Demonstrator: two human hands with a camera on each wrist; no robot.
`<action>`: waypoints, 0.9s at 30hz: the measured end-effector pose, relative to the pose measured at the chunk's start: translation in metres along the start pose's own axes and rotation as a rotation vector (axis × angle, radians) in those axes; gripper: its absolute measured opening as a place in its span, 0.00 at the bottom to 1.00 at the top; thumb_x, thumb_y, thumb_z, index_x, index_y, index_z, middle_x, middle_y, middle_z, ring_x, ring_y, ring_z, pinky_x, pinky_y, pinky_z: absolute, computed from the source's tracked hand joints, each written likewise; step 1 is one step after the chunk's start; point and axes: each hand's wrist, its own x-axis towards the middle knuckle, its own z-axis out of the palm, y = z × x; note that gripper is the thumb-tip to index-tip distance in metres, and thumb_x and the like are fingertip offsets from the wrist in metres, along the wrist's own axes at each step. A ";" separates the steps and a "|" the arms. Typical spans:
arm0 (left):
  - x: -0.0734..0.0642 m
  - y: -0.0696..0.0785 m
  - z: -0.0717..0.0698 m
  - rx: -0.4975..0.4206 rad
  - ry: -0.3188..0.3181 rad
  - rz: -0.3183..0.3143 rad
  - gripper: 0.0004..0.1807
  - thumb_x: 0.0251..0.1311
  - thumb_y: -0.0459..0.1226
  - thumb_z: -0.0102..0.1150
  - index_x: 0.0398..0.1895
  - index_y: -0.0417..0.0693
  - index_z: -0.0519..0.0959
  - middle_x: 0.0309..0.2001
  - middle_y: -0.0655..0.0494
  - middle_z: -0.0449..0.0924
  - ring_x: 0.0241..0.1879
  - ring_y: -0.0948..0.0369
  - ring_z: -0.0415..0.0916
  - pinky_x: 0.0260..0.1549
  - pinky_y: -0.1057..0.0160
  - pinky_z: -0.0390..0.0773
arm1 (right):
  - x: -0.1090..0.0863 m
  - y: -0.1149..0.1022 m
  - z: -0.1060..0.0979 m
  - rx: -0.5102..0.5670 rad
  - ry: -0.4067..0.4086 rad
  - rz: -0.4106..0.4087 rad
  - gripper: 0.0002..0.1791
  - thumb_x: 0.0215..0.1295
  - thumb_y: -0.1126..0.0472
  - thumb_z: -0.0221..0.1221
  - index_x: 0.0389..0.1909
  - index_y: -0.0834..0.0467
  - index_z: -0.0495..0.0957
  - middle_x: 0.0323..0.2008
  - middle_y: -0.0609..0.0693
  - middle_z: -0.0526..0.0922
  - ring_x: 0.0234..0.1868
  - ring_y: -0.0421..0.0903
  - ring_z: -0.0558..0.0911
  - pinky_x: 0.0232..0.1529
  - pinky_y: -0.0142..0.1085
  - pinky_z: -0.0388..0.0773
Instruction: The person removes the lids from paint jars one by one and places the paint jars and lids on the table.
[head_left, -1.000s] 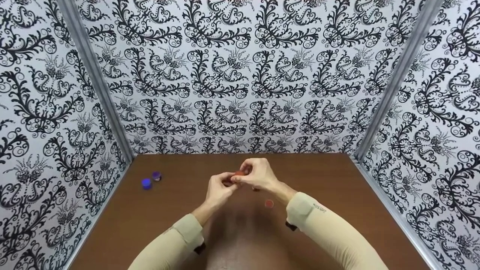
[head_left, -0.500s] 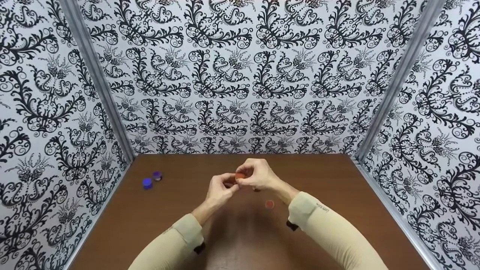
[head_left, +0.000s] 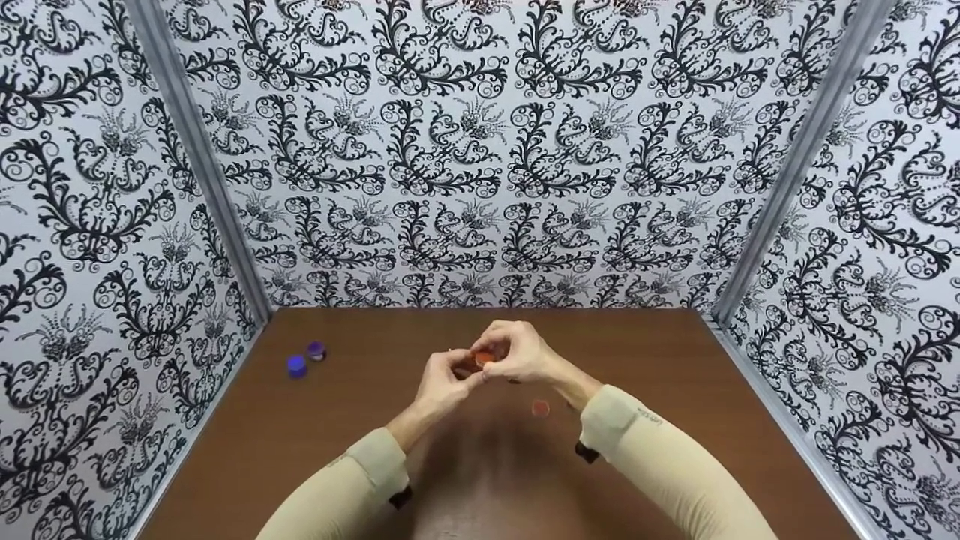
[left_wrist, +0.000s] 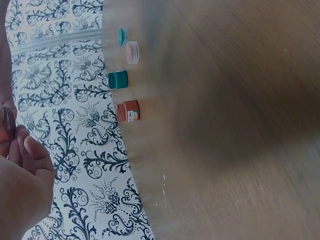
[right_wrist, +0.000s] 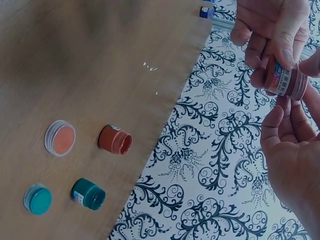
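Note:
Both hands meet over the back middle of the table, round a small orange-red paint jar (head_left: 484, 358). My left hand (head_left: 442, 384) grips the jar's body, its thumb over the printed label (right_wrist: 281, 82) in the right wrist view. My right hand (head_left: 519, 355) pinches the ridged end of the jar, thumb and fingers curled about it. Most of the jar (left_wrist: 7, 125) is hidden by fingers in the left wrist view. Below the right hand lies a round orange lid (head_left: 540, 408), and an uncapped orange jar (right_wrist: 115, 140) lies near it.
A green jar (right_wrist: 89, 194) and a teal lid (right_wrist: 38, 199) lie near the orange jar. At the table's left are a blue piece (head_left: 297, 366) and a purple one (head_left: 316, 350). White specks (right_wrist: 150, 67) dot the wood. Patterned walls (head_left: 465, 150) enclose the table (head_left: 360, 330).
The held jar has tilted and shifted slightly to the right and down, so more of its orange end shows in the head view. Both hands stay together on it.

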 end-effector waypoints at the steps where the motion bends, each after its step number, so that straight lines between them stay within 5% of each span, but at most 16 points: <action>1: 0.000 0.000 0.000 0.001 0.002 -0.002 0.10 0.64 0.32 0.78 0.47 0.37 0.92 0.37 0.39 0.93 0.33 0.63 0.86 0.38 0.69 0.85 | 0.000 0.000 0.000 -0.010 0.002 0.000 0.18 0.54 0.66 0.72 0.49 0.59 0.95 0.42 0.62 0.90 0.39 0.58 0.87 0.39 0.26 0.82; 8: 0.002 0.003 0.000 -0.011 0.063 -0.028 0.13 0.63 0.34 0.80 0.49 0.40 0.93 0.37 0.41 0.93 0.33 0.63 0.85 0.37 0.69 0.84 | 0.002 -0.008 -0.002 -0.061 0.113 0.111 0.22 0.61 0.56 0.78 0.55 0.59 0.92 0.41 0.57 0.93 0.35 0.38 0.86 0.40 0.29 0.86; 16: 0.011 0.008 -0.001 -0.019 0.155 -0.029 0.17 0.62 0.33 0.81 0.53 0.40 0.92 0.39 0.38 0.94 0.31 0.67 0.84 0.35 0.68 0.86 | 0.011 -0.016 -0.002 -0.142 0.241 0.236 0.22 0.58 0.46 0.84 0.43 0.57 0.90 0.33 0.51 0.93 0.30 0.40 0.86 0.37 0.34 0.86; 27: 0.010 0.003 0.005 -0.024 0.202 -0.022 0.14 0.59 0.31 0.79 0.48 0.40 0.93 0.41 0.42 0.95 0.34 0.64 0.87 0.38 0.71 0.85 | 0.009 -0.013 0.005 -0.152 0.249 0.230 0.18 0.56 0.50 0.85 0.38 0.56 0.90 0.29 0.51 0.91 0.26 0.38 0.82 0.31 0.31 0.83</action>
